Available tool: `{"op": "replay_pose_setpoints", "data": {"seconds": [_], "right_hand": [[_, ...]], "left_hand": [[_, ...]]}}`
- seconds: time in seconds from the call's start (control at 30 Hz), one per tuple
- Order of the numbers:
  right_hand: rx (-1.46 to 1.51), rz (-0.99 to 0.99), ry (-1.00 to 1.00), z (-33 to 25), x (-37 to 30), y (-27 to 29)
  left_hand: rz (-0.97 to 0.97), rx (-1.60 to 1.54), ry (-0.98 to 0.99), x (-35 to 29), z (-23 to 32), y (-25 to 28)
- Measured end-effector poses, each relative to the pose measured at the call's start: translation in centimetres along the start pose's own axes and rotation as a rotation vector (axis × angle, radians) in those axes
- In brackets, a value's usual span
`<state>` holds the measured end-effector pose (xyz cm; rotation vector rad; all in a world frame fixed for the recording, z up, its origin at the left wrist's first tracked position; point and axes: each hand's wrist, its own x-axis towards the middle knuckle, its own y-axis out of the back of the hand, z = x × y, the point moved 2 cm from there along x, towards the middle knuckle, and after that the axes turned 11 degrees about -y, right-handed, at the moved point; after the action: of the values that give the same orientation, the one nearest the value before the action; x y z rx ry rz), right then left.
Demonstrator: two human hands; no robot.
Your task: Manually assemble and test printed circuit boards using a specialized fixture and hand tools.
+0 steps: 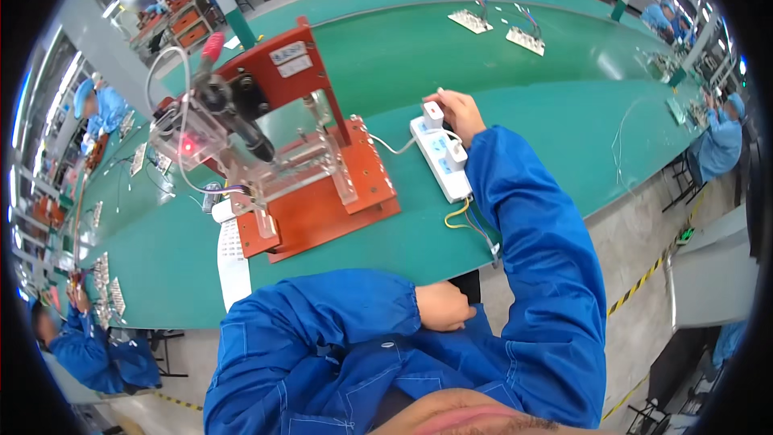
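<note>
Head view — right fingers (455,102) bent beside a white adapter (433,116), left fingers (461,316) curled — grips unclear.

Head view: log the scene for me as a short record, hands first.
Right hand: at the far end of the white power strip, by the upper white plug; grip unclear
Left hand: loosely curled, close to the body
Strip: on the green table, right of the red fixture
Paper: white printed strip, left of the fixture
</note>
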<state>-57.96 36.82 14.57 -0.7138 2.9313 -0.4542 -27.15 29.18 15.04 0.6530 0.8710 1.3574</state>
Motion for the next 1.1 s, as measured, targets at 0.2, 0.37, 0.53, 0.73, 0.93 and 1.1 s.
{"op": "replay_pose_setpoints", "data": {"seconds": [0.2,0.37,0.53,0.73,0.93,1.1], "right_hand": [[-0.385,0.411,0.245,-0.4,1.0,3.1],[-1.385,0.680,0.410,-3.2,4.2,6.5],[-1.663,0.746,0.112,-3.3,11.7,11.6],[-1.735,0.803,0.095,-3.6,19.5,14.9],[-1.754,1.007,0.444,-4.0,27.3,22.1],[-1.776,0.755,0.047,-4.3,27.3,17.3]], "left_hand": [[0.736,0.122,0.134,-6.3,3.8,1.3],[1.276,0.434,1.031,-16.2,6.3,-2.6],[1.254,0.574,1.170,-16.7,4.9,-5.0],[1.252,0.562,1.278,-16.7,6.0,-6.6],[1.181,0.615,1.280,-17.2,5.9,-7.4],[1.168,0.631,1.220,-17.1,6.3,-6.2]]}}
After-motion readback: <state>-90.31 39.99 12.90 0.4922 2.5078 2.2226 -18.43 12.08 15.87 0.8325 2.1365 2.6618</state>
